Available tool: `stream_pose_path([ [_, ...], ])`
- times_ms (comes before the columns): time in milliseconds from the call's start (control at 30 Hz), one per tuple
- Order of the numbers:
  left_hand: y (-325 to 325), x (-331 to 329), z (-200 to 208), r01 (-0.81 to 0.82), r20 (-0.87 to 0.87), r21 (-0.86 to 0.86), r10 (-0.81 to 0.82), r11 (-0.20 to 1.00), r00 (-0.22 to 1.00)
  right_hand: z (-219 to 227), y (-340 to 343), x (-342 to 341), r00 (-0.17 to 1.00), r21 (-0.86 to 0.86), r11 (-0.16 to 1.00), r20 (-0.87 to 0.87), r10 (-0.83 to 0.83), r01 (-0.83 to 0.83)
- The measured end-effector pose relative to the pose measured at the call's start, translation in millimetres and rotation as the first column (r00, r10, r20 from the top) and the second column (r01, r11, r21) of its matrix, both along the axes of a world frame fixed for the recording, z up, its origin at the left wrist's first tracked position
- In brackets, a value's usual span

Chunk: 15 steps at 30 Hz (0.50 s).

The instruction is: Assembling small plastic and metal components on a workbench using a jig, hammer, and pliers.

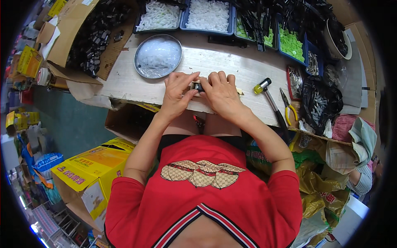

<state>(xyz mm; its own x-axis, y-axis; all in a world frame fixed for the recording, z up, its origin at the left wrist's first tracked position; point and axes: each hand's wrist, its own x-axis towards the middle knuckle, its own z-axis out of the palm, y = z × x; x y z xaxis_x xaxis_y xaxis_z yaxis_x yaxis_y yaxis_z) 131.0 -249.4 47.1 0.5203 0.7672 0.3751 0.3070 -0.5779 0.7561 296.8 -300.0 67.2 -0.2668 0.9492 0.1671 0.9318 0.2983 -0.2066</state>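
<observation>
At the near edge of the white worktable (124, 82), a small black part (198, 87) with a shiny face lies between my hands. My left hand (177, 93) pinches it from the left, thumb and forefinger closed about it. From the other side my right hand (224, 94) presses its thumb side against the part, its fingers curled. A pale, wood-coloured piece (239, 91) sticks out beside the right hand; most of it is covered. Behind my left hand stands a round metal dish (137, 62) with clear film and small translucent pieces.
A hammer (271, 99) and yellow-handled pliers (288, 106) lie right. Blue trays of white pieces (208, 16) and green pieces (291, 43) line the back. Far left, a cardboard box (70, 35) holds black parts. A black bag (308, 97) of metal pins sits far right.
</observation>
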Motion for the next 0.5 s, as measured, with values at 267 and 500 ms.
stream_pose_path([
  [267,9,1,14,0.169,-0.229,0.081,-0.146,0.982,0.962,-5,-45,77,0.927,0.196,0.906,-0.087,-0.365,0.375],
  [500,5,12,26,0.331,-0.470,0.327,-0.151,0.885,0.870,-25,-93,117,0.832,0.119,0.846,0.153,-0.533,0.520],
])
